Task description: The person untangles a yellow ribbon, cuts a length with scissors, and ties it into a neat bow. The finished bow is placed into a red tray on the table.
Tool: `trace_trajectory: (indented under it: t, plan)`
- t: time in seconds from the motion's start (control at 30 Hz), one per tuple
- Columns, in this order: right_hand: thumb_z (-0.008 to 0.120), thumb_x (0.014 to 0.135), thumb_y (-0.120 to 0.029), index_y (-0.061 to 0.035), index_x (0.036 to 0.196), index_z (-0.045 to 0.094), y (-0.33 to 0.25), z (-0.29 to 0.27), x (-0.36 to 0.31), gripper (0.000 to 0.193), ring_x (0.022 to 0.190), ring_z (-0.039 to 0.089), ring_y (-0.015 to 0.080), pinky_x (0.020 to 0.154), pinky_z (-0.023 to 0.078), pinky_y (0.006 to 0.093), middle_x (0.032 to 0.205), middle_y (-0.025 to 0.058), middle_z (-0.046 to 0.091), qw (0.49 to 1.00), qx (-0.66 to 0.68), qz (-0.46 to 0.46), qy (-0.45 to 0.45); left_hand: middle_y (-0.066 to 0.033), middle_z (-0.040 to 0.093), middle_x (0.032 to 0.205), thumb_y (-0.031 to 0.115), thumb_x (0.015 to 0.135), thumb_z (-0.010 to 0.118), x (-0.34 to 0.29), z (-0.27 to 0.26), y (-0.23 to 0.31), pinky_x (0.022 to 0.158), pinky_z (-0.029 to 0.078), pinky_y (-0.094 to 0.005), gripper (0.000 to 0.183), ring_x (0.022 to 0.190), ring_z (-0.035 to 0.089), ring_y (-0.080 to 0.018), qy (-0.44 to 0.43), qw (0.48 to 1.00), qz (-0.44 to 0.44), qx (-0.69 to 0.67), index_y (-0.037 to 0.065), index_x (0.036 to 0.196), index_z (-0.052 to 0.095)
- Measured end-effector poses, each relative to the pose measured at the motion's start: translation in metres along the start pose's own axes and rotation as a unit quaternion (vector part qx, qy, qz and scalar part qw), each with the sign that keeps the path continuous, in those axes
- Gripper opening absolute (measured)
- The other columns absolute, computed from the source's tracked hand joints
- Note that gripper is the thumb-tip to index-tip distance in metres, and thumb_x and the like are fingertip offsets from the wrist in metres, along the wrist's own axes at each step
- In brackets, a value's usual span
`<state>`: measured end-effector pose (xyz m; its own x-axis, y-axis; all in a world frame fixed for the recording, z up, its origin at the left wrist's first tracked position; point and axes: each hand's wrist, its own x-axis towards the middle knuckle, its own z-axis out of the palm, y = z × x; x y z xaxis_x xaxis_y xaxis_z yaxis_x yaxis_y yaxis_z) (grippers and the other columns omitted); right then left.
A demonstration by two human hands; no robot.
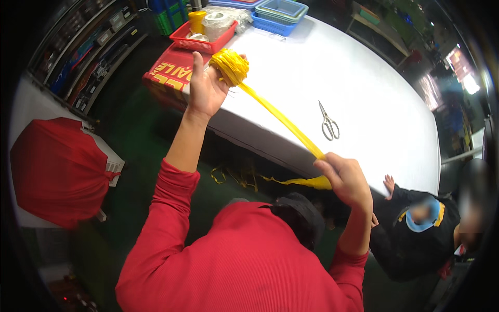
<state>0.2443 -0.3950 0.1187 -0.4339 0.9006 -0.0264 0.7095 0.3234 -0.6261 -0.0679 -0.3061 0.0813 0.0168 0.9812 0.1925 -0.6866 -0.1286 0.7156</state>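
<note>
My left hand [207, 94] is raised over the near left part of the white table, its thumb sticking up. Wound around its fingers is a bundle of yellow plastic ribbon [231, 66], which hides most of them. From the bundle a taut yellow strip [280, 117] slants down to my right hand [347, 181], which pinches it beyond the table's front edge. Past that hand a loose tail of ribbon [309, 182] hangs below the tabletop. A pair of scissors [328, 125] lies on the table, apart from both hands, points toward the far side.
At the table's far left, a red basket [205, 46] holding rolls rests on a red box [169, 70]. Blue baskets [278, 23] stand behind. Another person in dark clothes [416, 223] is at the right, one hand by the table edge. A red-covered object [60, 171] stands left.
</note>
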Motion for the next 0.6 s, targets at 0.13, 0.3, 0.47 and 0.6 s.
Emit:
trace_trajectory:
  t: [0.13,0.3,0.47,0.6]
  plan:
    - [0.060,0.081,-0.022,-0.0029,0.083,0.058,-0.012,-0.002,-0.008,0.020,0.055,0.055,0.0299,0.051,0.041,0.0354,0.063,0.0128,0.057,0.998,-0.049,-0.049,0.011,-0.0238,0.042,0.127,0.070,0.082,0.025,-0.001,-0.001,0.018,0.102,0.032,-0.0361,0.094,0.119,0.042,-0.0282,-0.019,0.999,-0.029,-0.013,-0.013,0.128,0.026]
    - [0.065,0.077,-0.017,-0.0066,0.083,0.057,-0.063,-0.024,-0.011,0.015,0.053,0.056,0.0241,0.045,0.041,0.0323,0.067,0.0057,0.059,0.953,-0.142,-0.229,0.142,-0.0194,0.049,0.121,0.065,0.085,0.023,-0.019,0.000,-0.009,0.099,0.034,-0.0339,0.083,0.113,0.049,-0.0243,-0.098,0.975,-0.114,0.161,-0.006,0.127,0.033]
    - [0.064,0.078,-0.019,-0.0056,0.079,0.060,-0.058,-0.041,0.041,0.014,0.050,0.054,0.0249,0.047,0.041,0.0324,0.062,0.0113,0.056,0.929,-0.093,-0.277,0.227,-0.0140,0.053,0.116,0.058,0.089,0.022,-0.062,0.014,-0.045,0.098,0.035,-0.0336,0.072,0.111,0.050,-0.0212,-0.281,0.906,-0.241,0.206,-0.001,0.125,0.038]
    - [0.059,0.084,-0.021,-0.0037,0.084,0.066,0.006,-0.028,0.085,0.019,0.054,0.052,0.0121,0.051,0.041,0.0270,0.065,0.0065,0.061,0.972,0.090,-0.179,0.123,-0.0189,0.048,0.121,0.064,0.086,0.020,-0.096,0.047,-0.035,0.099,0.033,-0.0362,0.082,0.116,0.046,-0.0267,-0.405,0.858,-0.308,0.074,-0.004,0.131,0.031]
